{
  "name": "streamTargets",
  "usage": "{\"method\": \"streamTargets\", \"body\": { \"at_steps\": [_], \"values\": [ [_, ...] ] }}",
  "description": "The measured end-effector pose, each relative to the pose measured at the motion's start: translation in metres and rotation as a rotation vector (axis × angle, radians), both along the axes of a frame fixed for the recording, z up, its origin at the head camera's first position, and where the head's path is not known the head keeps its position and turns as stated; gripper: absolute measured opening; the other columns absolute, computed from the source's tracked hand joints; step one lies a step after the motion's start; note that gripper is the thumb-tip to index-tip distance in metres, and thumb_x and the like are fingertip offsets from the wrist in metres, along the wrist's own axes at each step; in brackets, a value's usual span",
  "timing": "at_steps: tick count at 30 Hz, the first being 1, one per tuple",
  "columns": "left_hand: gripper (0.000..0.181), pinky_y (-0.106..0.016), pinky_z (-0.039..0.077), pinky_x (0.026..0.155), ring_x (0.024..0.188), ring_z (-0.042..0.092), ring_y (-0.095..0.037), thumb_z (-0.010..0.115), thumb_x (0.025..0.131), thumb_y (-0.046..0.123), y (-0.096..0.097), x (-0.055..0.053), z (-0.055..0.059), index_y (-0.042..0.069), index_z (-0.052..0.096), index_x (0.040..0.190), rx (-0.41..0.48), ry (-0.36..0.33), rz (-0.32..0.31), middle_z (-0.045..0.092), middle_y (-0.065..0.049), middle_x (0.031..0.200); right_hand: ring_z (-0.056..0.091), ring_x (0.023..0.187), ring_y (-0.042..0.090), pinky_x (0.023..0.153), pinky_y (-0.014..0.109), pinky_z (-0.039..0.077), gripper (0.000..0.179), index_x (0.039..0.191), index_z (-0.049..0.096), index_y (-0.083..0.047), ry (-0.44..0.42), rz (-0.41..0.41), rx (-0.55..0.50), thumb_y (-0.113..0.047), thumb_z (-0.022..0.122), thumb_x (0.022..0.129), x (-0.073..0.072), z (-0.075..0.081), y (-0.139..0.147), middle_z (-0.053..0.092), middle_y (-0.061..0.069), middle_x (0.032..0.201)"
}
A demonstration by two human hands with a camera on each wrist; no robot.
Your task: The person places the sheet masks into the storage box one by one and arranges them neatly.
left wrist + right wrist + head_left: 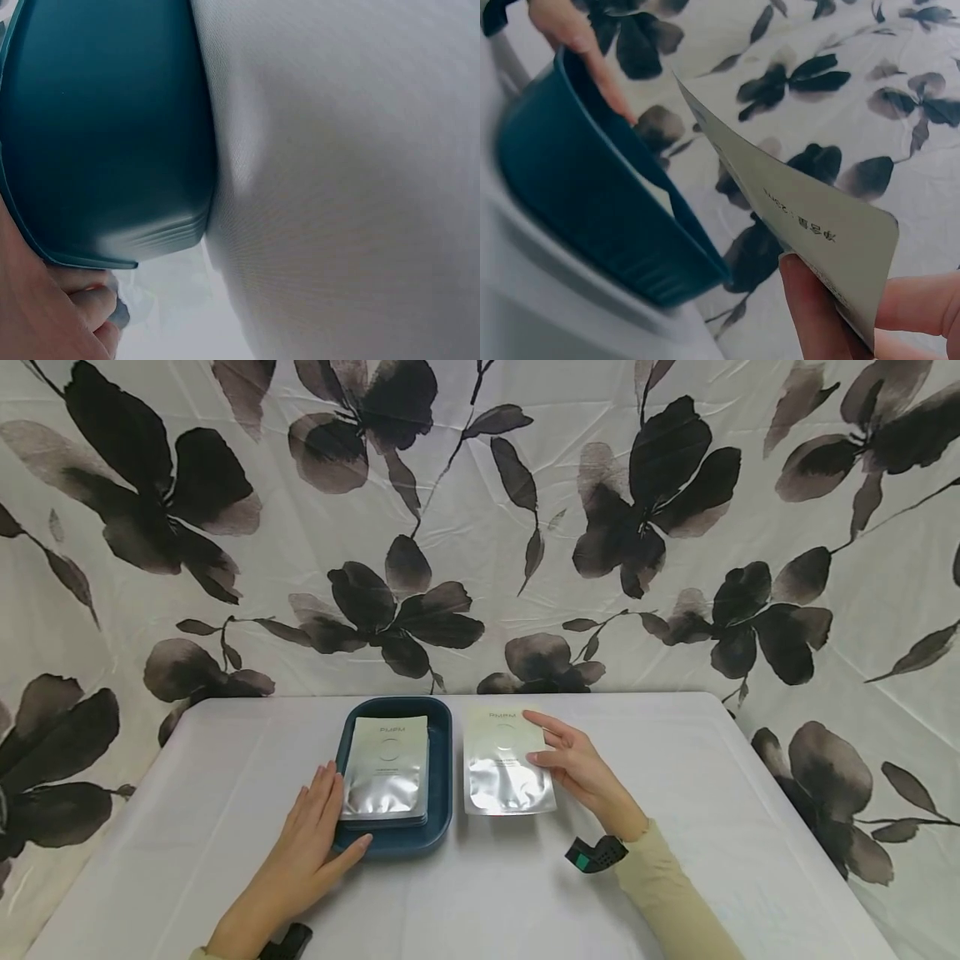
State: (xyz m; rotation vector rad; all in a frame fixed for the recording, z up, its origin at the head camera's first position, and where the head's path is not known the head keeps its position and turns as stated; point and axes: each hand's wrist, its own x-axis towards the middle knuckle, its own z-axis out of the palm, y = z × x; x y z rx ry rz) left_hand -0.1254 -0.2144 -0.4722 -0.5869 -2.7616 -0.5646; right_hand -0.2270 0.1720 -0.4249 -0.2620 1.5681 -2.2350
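My right hand (581, 770) pinches the right edge of a flat foil sachet (506, 781), pale green above and shiny silver below, just right of a dark blue tray (444, 777). In the right wrist view, thumb and fingers grip that sachet (817, 214) on both faces, and it bends slightly. A stack of matching sachets (386, 781) lies in the tray. My left hand (311, 839) rests along the tray's left side and front corner, its fingers straight. The left wrist view shows the tray's outer wall (112, 127) with part of that hand (37, 307) below.
White cloth covers the table (660, 743). Behind it hangs a pale curtain (465, 510) with dark flower prints. A black strap device (596, 854) sits at the right wrist, and another black device (288, 941) at the left one.
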Motion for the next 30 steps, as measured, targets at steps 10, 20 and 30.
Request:
{"method": "streamTargets", "body": {
  "at_steps": [10,20,30],
  "values": [
    [0.091,-0.034,-0.009,0.120,0.151,0.005,-0.037,0.063,0.095,0.043,-0.002,-0.002,0.001,-0.010,0.017,0.154,0.003,0.016,-0.006,0.002,-0.018,0.165,0.054,0.123,0.023,0.085,0.026,0.054,0.074,0.152,0.037,-0.006,0.000,-0.040,0.006,0.020,0.055,0.085,-0.006,0.012,-0.027,0.041,0.017,0.152],
    [0.091,-0.033,-0.009,0.120,0.151,0.003,-0.036,0.063,0.095,0.042,-0.002,-0.001,0.001,-0.011,0.017,0.153,0.011,0.021,-0.019,0.002,-0.019,0.165,0.051,0.127,0.028,0.085,0.028,0.054,0.075,0.152,0.039,-0.008,-0.005,-0.026,0.022,0.019,0.055,0.085,-0.015,0.022,-0.060,0.042,0.016,0.152],
    [0.091,-0.034,-0.008,0.120,0.152,0.000,-0.032,0.063,0.095,0.042,-0.002,0.001,0.000,-0.011,0.017,0.153,0.005,0.018,-0.020,0.002,-0.019,0.165,0.058,0.113,0.025,0.078,0.028,0.054,0.078,0.152,0.038,-0.008,-0.022,0.019,0.035,0.023,0.054,0.083,-0.026,0.023,-0.093,0.047,0.017,0.147]
  ]
}}
